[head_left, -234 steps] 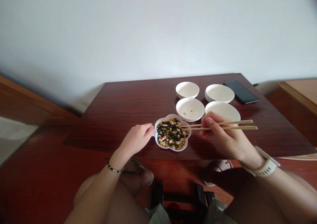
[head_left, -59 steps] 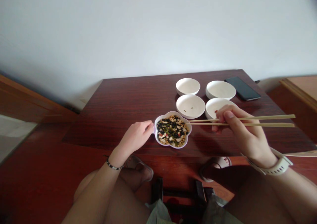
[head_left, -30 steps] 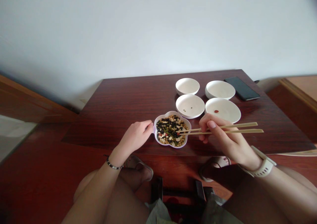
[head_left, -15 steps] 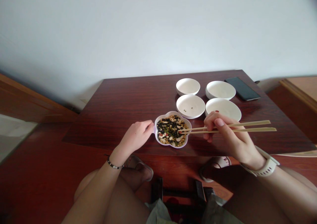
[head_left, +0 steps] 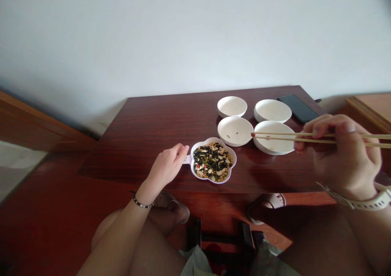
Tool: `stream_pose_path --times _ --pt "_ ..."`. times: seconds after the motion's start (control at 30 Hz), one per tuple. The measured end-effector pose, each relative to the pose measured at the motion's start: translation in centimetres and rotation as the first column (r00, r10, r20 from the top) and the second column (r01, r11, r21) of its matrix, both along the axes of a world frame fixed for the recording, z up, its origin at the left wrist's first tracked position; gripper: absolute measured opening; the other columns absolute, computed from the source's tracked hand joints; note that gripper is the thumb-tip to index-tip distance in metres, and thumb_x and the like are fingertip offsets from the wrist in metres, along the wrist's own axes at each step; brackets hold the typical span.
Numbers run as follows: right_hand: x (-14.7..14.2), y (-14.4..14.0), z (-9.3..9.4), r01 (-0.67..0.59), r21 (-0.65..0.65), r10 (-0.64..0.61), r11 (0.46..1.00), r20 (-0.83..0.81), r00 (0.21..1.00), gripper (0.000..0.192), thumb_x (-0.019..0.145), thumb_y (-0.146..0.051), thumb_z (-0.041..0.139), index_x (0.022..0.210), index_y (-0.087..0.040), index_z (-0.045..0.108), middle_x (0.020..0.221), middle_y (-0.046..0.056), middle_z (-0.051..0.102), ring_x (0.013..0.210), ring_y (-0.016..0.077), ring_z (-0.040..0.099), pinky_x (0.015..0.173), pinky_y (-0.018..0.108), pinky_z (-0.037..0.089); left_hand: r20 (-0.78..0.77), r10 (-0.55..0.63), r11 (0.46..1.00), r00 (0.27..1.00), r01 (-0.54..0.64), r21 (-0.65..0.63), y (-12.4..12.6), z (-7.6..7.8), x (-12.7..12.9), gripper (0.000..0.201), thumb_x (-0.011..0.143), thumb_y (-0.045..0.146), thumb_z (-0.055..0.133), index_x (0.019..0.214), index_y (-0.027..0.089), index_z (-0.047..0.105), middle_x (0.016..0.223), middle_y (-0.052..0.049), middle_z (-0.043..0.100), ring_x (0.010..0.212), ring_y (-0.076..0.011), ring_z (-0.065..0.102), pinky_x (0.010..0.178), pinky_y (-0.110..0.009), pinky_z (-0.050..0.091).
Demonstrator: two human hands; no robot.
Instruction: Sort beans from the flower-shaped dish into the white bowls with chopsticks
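Since half a second ago our right hand (head_left: 345, 158) has lifted the chopsticks (head_left: 320, 137), gripped tight, from the flower dish (head_left: 213, 164) to the near-right bowl (head_left: 273, 136), a red bean (head_left: 253, 134) at their tips. Our left hand (head_left: 169, 168), loosely curled, touches the dish's rim on the desk (head_left: 159, 129); a phone (head_left: 297, 108) lies behind.

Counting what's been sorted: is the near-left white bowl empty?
Not empty: the near-left white bowl holds a few small dark beans; most of its floor is bare.

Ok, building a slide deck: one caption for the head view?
Right hand lifts chopsticks pinching a red bean over a white bowl; left hand beside the flower-shaped dish.
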State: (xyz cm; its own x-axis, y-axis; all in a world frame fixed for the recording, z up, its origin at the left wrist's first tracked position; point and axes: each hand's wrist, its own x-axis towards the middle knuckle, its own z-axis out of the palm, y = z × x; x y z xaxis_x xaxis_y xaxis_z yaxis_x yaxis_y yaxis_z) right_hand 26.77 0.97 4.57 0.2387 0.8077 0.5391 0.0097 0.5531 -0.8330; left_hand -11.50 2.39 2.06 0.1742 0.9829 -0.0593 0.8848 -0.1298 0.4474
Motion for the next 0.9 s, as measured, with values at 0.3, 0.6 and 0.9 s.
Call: stream_pose_path --times 0.3,0.6,0.9 --pt "3.2 0.7 -0.4 0.333 0.000 -0.332 0.943 0.095 0.939 0.028 0.094 -0.031 0.063 0.069 -0.019 0.068 0.068 0.007 0.060 0.049 0.0197 0.062 0.044 0.036 0.047 -0.086 -0.046 0.998 0.995 0.049 0.027 -0.2 -0.7 0.4 0.040 0.113 0.046 0.038 0.085 0.023 0.056 0.079 -0.005 0.073 0.076 -0.0235 0.070 0.069 -0.032 0.036" --pt "3.3 0.5 -0.5 0.300 -0.106 -0.277 0.948 0.186 0.943 0.034 0.094 -0.045 0.073 0.073 -0.018 0.072 0.065 0.009 0.066 0.050 0.0211 0.065 0.046 0.034 0.050 -0.105 -0.061 0.996 0.993 0.067 0.059 -0.1 -0.8 0.4 0.045 0.114 0.044 0.035 0.080 0.023 0.056 0.079 -0.007 0.074 0.073 -0.0231 0.069 0.069 -0.033 0.035" --pt "0.6 -0.3 0.0 0.163 -0.079 -0.147 0.984 0.181 0.973 0.035 0.098 -0.045 0.068 0.075 -0.019 0.070 0.067 0.007 0.064 0.056 0.0208 0.063 0.055 0.036 0.049 -0.081 -0.078 0.994 0.994 0.085 0.075 -0.1 -0.9 0.4 0.049 0.115 0.044 0.032 0.078 0.023 0.057 0.081 -0.007 0.076 0.073 -0.0231 0.068 0.069 -0.034 0.034"
